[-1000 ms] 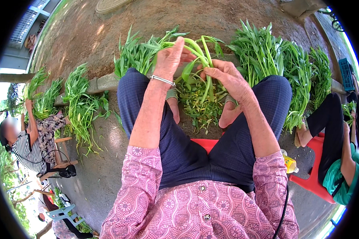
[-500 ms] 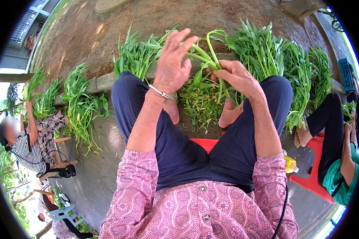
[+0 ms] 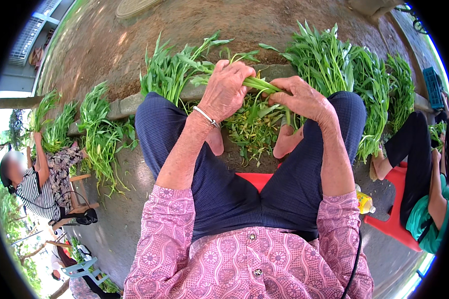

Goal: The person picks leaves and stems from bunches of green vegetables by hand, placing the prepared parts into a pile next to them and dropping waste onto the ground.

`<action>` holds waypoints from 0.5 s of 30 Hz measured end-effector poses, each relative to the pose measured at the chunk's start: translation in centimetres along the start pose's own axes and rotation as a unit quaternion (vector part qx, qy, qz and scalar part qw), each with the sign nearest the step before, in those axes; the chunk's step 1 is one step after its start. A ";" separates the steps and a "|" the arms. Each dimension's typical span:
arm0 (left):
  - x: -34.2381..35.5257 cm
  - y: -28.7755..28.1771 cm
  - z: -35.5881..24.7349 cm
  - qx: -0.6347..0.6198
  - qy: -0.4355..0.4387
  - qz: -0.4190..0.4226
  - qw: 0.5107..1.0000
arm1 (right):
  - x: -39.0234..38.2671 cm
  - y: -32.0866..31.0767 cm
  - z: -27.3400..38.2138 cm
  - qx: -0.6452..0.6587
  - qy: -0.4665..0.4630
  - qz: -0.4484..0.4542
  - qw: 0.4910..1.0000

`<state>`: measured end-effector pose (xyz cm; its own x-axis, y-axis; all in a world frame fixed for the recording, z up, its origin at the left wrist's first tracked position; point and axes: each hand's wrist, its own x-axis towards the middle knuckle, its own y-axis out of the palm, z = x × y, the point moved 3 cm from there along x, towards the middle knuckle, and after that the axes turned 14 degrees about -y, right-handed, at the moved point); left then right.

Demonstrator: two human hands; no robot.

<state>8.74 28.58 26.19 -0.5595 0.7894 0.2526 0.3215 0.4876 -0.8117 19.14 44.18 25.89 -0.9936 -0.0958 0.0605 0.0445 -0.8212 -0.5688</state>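
A small bunch of water spinach with thick pale-green stems lies across between my two hands above my knees. My left hand, with a bracelet at the wrist, is wrapped round the stems, and leaves stick out past its far side. The thumb and fingers of my right hand grip the stem ends. Below them, a heap of yellowed leaves and trimmings sits on the ground between my feet, partly covered by the hands.
Bundles of greens rest on the curb left and right, with more farther left. At the right lie a yellow bottle and a red stool under a seated person. Another person sits at the left.
My left hand has come down and closed round the stems, having been raised with fingers apart. The bunch has swung from upright to nearly level between both hands.
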 end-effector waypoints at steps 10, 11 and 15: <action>1.0 0.3 0.9 -0.113 0.010 -0.178 0.977 | -0.2 -2.4 3.2 -0.275 -0.167 -0.384 0.865; 1.0 0.1 1.3 -0.120 -0.033 -0.191 0.974 | -0.4 -2.6 3.6 -0.249 -0.176 -0.421 0.854; 1.3 -4.7 1.0 -0.159 -0.177 -0.267 0.934 | -1.2 -2.7 3.5 -0.194 -0.170 -0.514 0.818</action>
<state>5.78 26.94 29.79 -0.9046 0.2559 0.3409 0.1028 0.9071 -0.4082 20.54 44.57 30.21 -0.3952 0.3279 0.8581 -0.8986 -0.3320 -0.2870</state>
